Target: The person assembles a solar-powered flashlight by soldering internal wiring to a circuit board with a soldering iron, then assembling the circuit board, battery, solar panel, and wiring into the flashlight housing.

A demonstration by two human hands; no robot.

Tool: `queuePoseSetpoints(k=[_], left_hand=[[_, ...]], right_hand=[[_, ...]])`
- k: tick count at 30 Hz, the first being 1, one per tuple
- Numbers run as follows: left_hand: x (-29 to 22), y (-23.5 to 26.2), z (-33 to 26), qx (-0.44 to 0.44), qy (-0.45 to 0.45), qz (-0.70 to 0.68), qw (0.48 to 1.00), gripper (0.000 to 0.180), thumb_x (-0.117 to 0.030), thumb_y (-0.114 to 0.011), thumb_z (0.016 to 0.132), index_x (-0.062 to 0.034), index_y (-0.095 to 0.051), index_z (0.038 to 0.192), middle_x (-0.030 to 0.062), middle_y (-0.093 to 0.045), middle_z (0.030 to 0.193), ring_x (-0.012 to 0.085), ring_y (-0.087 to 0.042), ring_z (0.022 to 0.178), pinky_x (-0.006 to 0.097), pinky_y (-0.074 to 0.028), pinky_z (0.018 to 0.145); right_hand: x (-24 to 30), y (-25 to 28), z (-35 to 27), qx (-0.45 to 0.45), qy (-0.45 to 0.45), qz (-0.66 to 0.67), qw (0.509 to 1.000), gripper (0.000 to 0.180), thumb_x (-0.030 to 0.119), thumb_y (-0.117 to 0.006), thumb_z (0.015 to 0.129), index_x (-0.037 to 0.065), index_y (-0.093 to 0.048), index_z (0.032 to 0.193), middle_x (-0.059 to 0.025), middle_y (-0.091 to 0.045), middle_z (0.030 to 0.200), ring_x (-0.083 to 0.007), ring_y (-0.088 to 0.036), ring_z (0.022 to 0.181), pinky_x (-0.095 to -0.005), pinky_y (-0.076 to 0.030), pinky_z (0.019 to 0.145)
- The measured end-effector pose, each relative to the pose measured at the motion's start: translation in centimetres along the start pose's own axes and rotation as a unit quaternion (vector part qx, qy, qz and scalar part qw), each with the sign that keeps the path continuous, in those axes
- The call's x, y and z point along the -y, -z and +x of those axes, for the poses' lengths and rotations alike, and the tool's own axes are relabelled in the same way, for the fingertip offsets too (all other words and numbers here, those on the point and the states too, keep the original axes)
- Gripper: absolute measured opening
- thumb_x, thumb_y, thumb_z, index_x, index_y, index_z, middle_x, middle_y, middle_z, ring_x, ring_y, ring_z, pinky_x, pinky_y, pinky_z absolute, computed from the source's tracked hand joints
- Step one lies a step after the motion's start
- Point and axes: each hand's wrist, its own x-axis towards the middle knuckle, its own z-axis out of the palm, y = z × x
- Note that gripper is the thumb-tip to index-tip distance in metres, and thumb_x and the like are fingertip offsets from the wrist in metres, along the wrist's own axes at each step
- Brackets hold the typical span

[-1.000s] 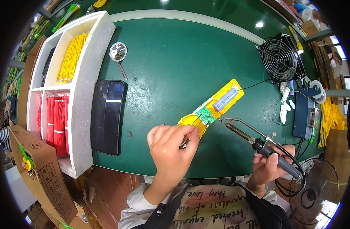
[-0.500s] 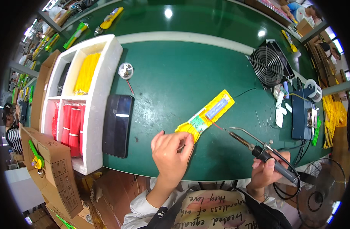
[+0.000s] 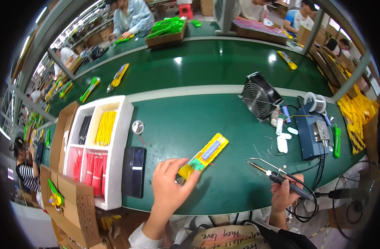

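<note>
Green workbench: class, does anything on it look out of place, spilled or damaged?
Slightly untidy: thin, stray bits and several white pieces lie scattered at odd angles on the green workbench, between the yellow casing and the blue box. They look odd because nothing contains them. No clear damage shows.

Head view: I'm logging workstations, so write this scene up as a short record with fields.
Left hand: grips the yellow casing by its near end
Right hand: holds a soldering iron clear of the casing
Inside casing: blue cylindrical battery, green circuit board
Left side: white foam tray with black wires, yellow wires, red wires
Right side: black fan, wire spool
</note>
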Motion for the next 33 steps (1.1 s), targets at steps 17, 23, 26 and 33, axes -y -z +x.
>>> queuePoseSetpoints(k=[17,23,26,33], left_hand=[[-1.1,-0.6,5.7,0.378,-0.383,0.343,0.77,0.031,-0.009,-0.066,0.073,-0.0204,-0.065,0.101,-0.0033,-0.061,0.111,0.0225,-0.045,0.121,0.052,-0.02,0.113],[1.2,0.0,1.7,0.196,-0.337,0.239,0.889,0.044,-0.007,-0.065,0.073,-0.0124,-0.057,0.117,0.008,-0.051,0.123,0.0272,-0.05,0.112,0.046,-0.036,0.103],[1.5,-0.5,-3.4,0.018,0.115,-0.064,0.991,0.049,-0.005,-0.068,0.077,-0.0003,-0.047,0.121,0.0125,-0.053,0.111,0.0208,-0.058,0.092,0.033,-0.05,0.075],[-0.9,-4.1,-4.4,0.029,0.138,0.079,0.987,0.061,-0.023,-0.079,0.069,0.0018,-0.049,0.115,0.0122,-0.059,0.094,0.0217,-0.057,0.073,0.034,-0.048,0.064]], right_hand=[[-1.2,4.8,2.7,-0.123,0.053,0.001,0.991,0.014,0.013,-0.053,0.092,0.001,-0.047,0.097,-0.0073,-0.054,0.067,-0.0081,-0.047,0.049,-0.0173,-0.036,0.046],[-2.0,4.6,2.8,-0.121,0.036,-0.007,0.992,0.011,0.009,-0.053,0.09,0.0,-0.046,0.093,-0.01,-0.054,0.067,-0.0101,-0.048,0.047,-0.019,-0.038,0.043],[-1.9,4.1,2.5,-0.083,0.005,-0.036,0.996,0.015,0.011,-0.054,0.091,0.001,-0.047,0.1,-0.0079,-0.056,0.067,-0.0078,-0.048,0.049,-0.017,-0.038,0.046],[-2.1,3.1,2.8,-0.043,0.01,-0.014,0.999,0.014,0.01,-0.055,0.091,0.002,-0.047,0.098,-0.0078,-0.055,0.067,-0.0087,-0.048,0.046,-0.0175,-0.039,0.044]])
